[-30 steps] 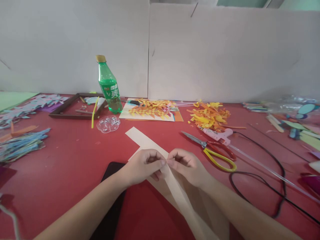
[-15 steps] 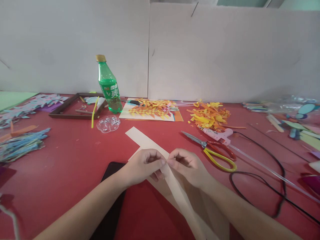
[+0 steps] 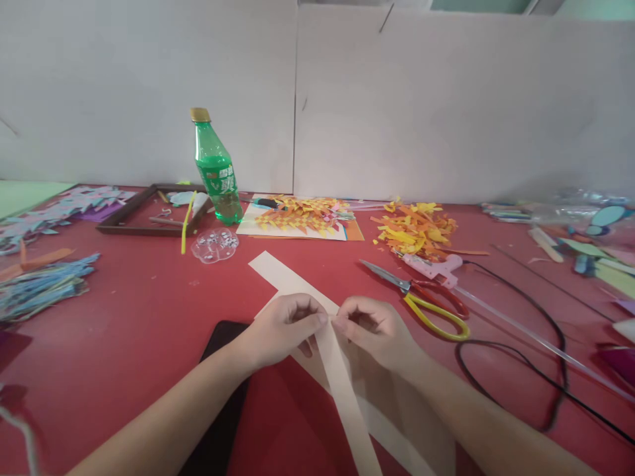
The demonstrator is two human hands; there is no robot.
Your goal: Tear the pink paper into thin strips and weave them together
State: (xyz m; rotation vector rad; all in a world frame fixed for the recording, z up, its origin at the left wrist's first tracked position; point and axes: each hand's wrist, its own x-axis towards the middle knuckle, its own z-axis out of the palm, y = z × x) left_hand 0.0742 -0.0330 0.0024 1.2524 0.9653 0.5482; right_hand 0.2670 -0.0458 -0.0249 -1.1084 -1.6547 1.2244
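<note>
My left hand and my right hand meet at the front middle of the red table. Thumb and fingers of each are pinched on the top end of a cream paper strip, which hangs down toward me. Beneath them lies a wider cream paper sheet, partly covered by my hands and the strip. Another cream paper piece reaches out beyond my fingers to the upper left. A black phone-like slab lies under my left forearm. Right of my right hand are scissors with red and yellow handles.
A green bottle stands near a dark frame and a clear bead box. Orange and yellow paper scraps lie behind a pink glue gun, whose black cord loops rightward. Blue paper strips are at left.
The hanging lower part of the paper strip has swung left and straightened. My two hands have barely moved; the right fingers have shifted slightly. Everything else stays in place.
</note>
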